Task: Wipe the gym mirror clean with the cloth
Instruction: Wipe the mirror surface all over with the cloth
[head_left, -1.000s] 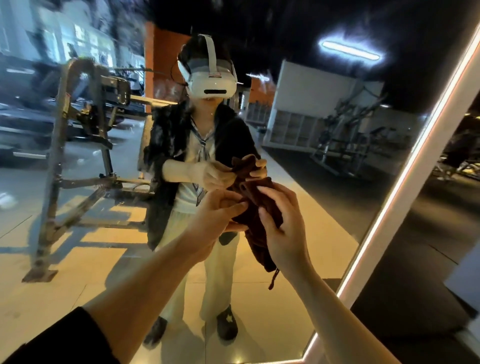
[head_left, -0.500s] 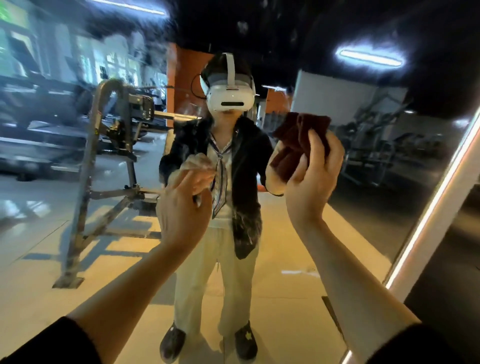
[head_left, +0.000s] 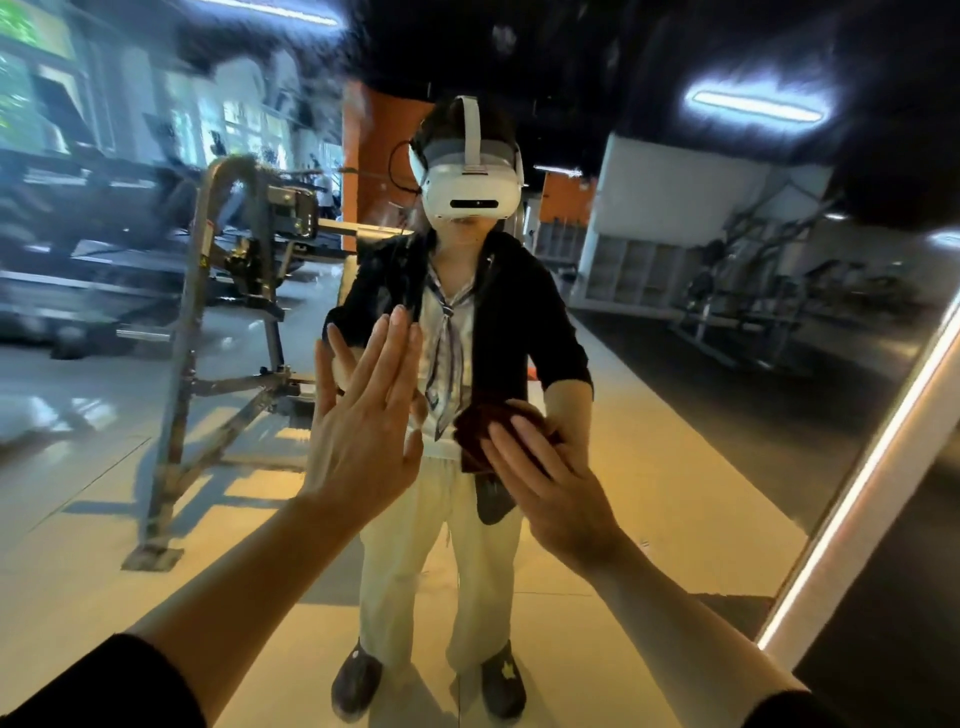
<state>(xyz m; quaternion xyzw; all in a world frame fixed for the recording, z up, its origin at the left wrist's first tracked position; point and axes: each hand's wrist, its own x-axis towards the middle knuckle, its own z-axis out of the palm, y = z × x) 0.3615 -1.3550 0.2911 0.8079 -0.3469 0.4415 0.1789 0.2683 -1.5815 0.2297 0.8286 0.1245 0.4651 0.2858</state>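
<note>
Gym mirror (head_left: 701, 395): our right hand (head_left: 558, 493) presses the dark red cloth (head_left: 485, 434) flat against it, fingers straight; left hand (head_left: 363, 415) splayed wide on the glass; risk: bare palm smears fresh prints; bunched cloth slips.

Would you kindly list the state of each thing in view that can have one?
Left hand: fingers straight, flat against the mirror, holding nothing.
Right hand: fingers straight, pressing the cloth to the glass.
Cloth: bunched up, against the mirror under the right hand.
Mirror: upright, its edge light strip lit.
</note>
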